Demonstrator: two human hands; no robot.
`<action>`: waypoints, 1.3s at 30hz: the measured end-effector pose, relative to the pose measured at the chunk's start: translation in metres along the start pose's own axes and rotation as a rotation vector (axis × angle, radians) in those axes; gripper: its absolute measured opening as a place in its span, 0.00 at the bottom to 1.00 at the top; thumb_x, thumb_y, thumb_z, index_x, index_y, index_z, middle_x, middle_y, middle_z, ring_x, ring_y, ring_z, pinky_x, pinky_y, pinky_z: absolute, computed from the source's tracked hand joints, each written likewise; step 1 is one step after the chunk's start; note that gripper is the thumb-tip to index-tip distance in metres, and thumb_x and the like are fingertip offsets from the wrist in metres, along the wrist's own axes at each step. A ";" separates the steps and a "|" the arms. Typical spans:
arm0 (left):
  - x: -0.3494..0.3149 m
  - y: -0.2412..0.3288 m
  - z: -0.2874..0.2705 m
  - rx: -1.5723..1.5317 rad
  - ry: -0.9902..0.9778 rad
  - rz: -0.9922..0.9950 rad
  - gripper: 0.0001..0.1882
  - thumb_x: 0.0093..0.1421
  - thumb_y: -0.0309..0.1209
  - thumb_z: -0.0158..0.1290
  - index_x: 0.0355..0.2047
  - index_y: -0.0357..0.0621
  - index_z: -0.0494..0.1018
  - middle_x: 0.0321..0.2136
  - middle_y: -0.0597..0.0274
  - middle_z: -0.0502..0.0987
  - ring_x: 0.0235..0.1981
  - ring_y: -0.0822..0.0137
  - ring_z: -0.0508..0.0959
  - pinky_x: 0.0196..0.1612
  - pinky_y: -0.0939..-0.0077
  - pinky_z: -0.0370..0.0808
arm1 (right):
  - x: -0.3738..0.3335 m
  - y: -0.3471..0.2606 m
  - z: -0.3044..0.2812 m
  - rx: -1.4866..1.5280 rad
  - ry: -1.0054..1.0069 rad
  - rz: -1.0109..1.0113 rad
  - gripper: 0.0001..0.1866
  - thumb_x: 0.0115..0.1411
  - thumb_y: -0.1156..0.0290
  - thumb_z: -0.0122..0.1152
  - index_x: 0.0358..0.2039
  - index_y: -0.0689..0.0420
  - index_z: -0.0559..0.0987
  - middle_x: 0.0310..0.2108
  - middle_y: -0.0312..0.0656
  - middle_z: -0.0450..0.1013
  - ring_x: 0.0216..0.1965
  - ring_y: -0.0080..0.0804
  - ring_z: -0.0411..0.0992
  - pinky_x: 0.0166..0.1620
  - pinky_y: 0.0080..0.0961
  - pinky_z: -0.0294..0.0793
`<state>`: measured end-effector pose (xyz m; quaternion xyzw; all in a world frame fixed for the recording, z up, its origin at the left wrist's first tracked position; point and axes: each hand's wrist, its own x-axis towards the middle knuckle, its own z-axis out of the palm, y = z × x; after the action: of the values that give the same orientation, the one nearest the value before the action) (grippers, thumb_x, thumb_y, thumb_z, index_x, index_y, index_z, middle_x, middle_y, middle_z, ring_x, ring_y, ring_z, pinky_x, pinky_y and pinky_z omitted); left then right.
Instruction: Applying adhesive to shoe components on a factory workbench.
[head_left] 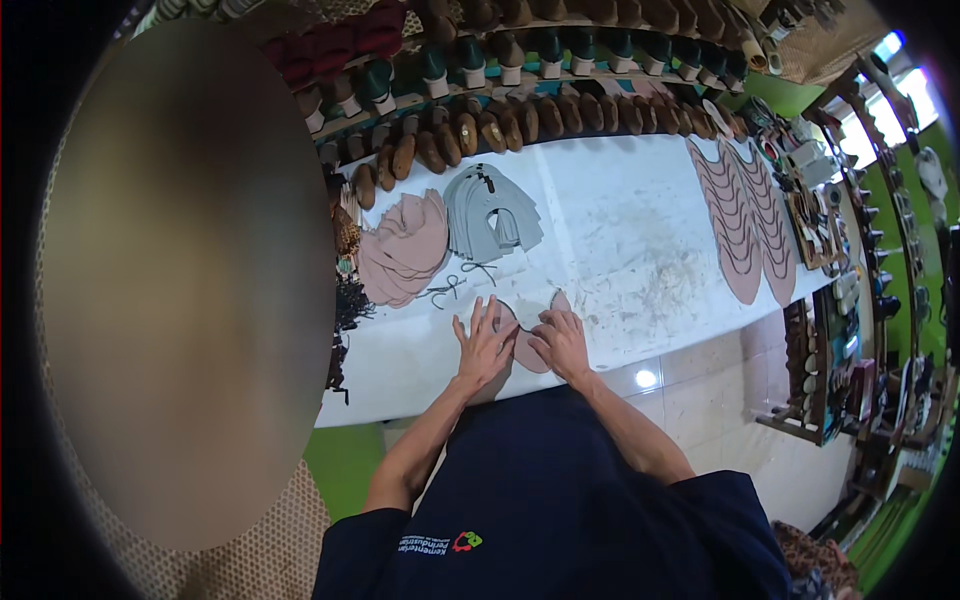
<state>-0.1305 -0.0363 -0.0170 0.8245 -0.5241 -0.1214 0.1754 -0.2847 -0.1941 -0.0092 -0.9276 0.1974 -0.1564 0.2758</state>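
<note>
A pink shoe-upper piece [531, 356] with a dark curved edge lies on the white-covered table [625, 185], close to its near edge. On the piece's left side rests my left hand [486, 348], palm down with its fingers spread. My right hand [562, 347] has bent fingers closed against the piece's inner edge on the right; a pink tip shows beyond them. Part of the piece is hidden under both hands. Just past my left hand are thin dark cords [446, 291]. A fanned pile of pink pieces [402, 252] and grey curved pieces [515, 195] lie farther off.
Two overlapping rows of pink pieces [738, 225] run along the table's right end. Brown shoe lasts [490, 130] line its far edge, below racked green shoe lasts [471, 60]. Shelves with shoes [870, 250] stand at right. A large blurred area covers the left.
</note>
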 end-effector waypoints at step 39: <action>0.033 -0.018 -0.019 -0.001 -0.233 0.199 0.21 0.59 0.41 0.65 0.54 0.66 0.81 0.80 0.55 0.46 0.80 0.46 0.41 0.68 0.14 0.38 | 0.016 0.004 0.035 -0.372 -0.101 0.006 0.10 0.63 0.59 0.67 0.39 0.49 0.86 0.44 0.35 0.73 0.53 0.33 0.72 0.67 0.59 0.56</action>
<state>-0.0949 -0.0563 -0.0079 0.7489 -0.6198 -0.1985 0.1247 -0.2579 -0.1889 -0.0370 -0.9688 0.2113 -0.0695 0.1094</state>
